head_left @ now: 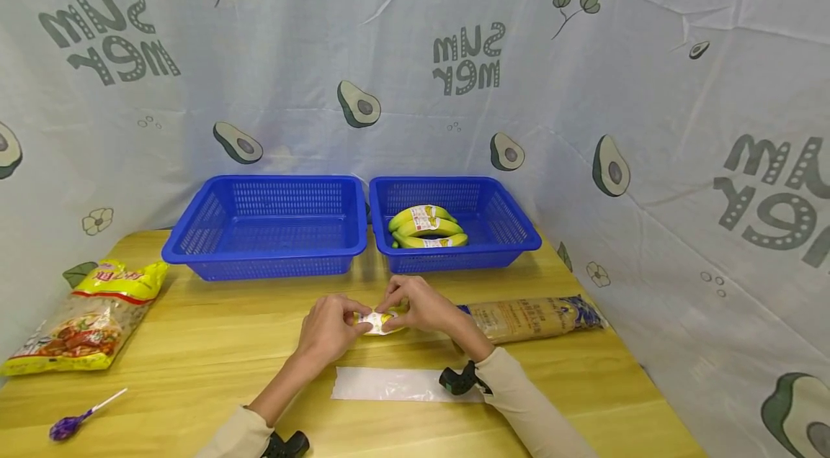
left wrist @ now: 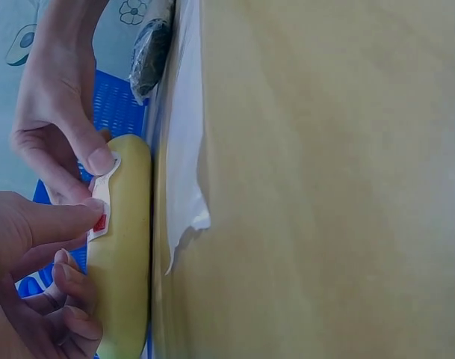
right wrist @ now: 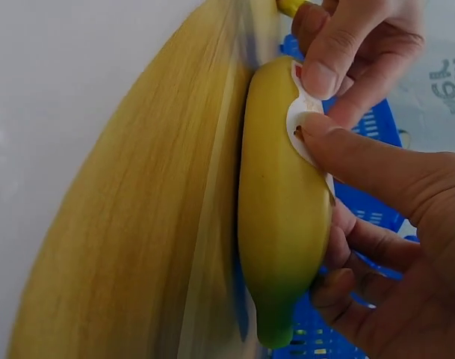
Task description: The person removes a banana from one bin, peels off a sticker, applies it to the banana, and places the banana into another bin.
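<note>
A single yellow banana (right wrist: 276,179) with a greenish stem lies low over the table between both hands. A white printed label (left wrist: 100,198) sits along its side. My left hand (head_left: 328,327) holds one end, its thumb pressing the label while its other fingers curl behind the fruit. From the other end my right hand (head_left: 424,307) grips the banana, its thumb on the label close to the left thumb. In the right wrist view, the label's edge stands slightly off the peel. Nearer the body, a whitish strip (head_left: 382,384) lies flat, partly covered by the right forearm.
Two blue baskets stand at the back: the left basket (head_left: 264,256) holds nothing visible, the right basket (head_left: 512,231) holds several labelled bananas (head_left: 424,227). A noodle packet (head_left: 525,319) lies right, a yellow-topped food bag (head_left: 91,321) left, a purple lollipop (head_left: 67,428) front left.
</note>
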